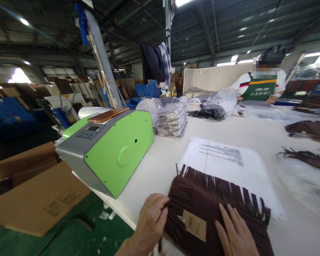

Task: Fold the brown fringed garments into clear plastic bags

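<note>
A dark brown fringed garment (202, 199) lies folded at the near edge of the white table (154, 167), with a tan paper tag (194, 224) on it. My left hand (150, 222) curls round the garment's left edge, fingers closed on the fabric. My right hand (236, 233) lies flat on the garment to the right of the tag, fingers stretched out. The fringe rests on a clear plastic bag (224, 160) with printed text.
A green and grey machine (109, 149) stands at the table's left, a phone on top. Cardboard boxes (34, 199) sit below left. Bagged garments (170, 119) are stacked behind. More brown fringed pieces (306, 128) lie right. Another person (261, 85) works at the far end.
</note>
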Demonstrator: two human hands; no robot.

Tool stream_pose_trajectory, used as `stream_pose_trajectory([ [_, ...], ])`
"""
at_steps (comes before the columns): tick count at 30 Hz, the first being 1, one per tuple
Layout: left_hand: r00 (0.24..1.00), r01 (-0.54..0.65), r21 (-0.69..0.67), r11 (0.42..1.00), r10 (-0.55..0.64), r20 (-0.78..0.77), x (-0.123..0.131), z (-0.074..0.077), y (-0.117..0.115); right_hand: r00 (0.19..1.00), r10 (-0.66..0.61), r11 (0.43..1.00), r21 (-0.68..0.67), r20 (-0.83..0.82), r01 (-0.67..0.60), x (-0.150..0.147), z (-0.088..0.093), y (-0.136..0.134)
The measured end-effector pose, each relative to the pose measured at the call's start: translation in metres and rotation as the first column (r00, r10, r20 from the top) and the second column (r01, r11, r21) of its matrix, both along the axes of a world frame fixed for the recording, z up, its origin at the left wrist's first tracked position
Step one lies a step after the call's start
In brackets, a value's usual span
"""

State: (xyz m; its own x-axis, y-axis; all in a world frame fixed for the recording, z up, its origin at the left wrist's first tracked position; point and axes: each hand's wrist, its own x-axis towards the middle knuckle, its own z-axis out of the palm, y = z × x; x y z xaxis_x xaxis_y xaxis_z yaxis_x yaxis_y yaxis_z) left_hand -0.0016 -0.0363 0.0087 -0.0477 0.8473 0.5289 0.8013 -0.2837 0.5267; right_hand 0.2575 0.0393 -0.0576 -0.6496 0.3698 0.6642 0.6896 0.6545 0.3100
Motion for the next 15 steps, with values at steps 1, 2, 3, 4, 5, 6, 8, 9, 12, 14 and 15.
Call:
stream_pose_trajectory([
  [1,0.999,-0.039,-0.041,0.998,0.039,-0.002,-0.011,-0.002,-0.004,1.0,-0.01,1.0,0.005,0.009,0.01,-0.002,0.004,-0.002],
  [2,0.999,-0.048,-0.092,0.995,0.047,-0.011,-0.019,-0.005,-0.007,1.0,-0.016,1.0,0.0,0.018,0.016,-0.002,0.007,-0.003],
  [3,0.999,-0.038,-0.15,0.988,0.036,-0.016,-0.024,-0.008,-0.008,1.0,-0.017,1.0,-0.004,0.023,0.017,-0.002,0.009,-0.005],
  [4,1.0,-0.027,-0.201,0.979,0.026,-0.009,-0.026,-0.011,-0.009,1.0,-0.015,1.0,-0.011,0.026,0.015,-0.001,0.01,-0.006],
  [5,1.0,-0.015,-0.252,0.968,0.018,0.007,-0.026,-0.012,-0.01,1.0,-0.014,1.0,-0.024,0.027,0.015,0.0,0.009,-0.007],
  [6,1.0,-0.005,-0.3,0.954,0.014,0.028,-0.025,-0.013,-0.009,1.0,-0.011,0.999,-0.041,0.026,0.012,0.001,0.008,-0.008],
  [8,0.997,-0.003,-0.385,0.923,0.03,0.065,-0.022,-0.012,-0.008,1.0,-0.024,0.997,-0.076,0.018,0.026,0.002,0.007,-0.009],
  [9,0.996,-0.007,-0.418,0.909,0.041,0.073,-0.021,-0.011,-0.007,0.999,-0.052,0.994,-0.095,0.014,0.053,0.001,0.007,-0.009],
  [12,0.996,-0.032,-0.468,0.883,0.069,0.063,-0.021,-0.008,-0.007,0.984,-0.173,0.98,-0.105,-0.046,0.167,-0.011,0.015,-0.013],
  [14,0.996,-0.033,-0.461,0.887,0.065,0.054,-0.021,-0.008,-0.007,0.985,-0.158,0.984,-0.097,-0.071,0.151,-0.023,0.024,-0.017],
  [15,0.996,-0.033,-0.451,0.892,0.064,0.054,-0.021,-0.009,-0.007,0.99,-0.122,0.988,-0.101,-0.072,0.114,-0.029,0.027,-0.019],
])
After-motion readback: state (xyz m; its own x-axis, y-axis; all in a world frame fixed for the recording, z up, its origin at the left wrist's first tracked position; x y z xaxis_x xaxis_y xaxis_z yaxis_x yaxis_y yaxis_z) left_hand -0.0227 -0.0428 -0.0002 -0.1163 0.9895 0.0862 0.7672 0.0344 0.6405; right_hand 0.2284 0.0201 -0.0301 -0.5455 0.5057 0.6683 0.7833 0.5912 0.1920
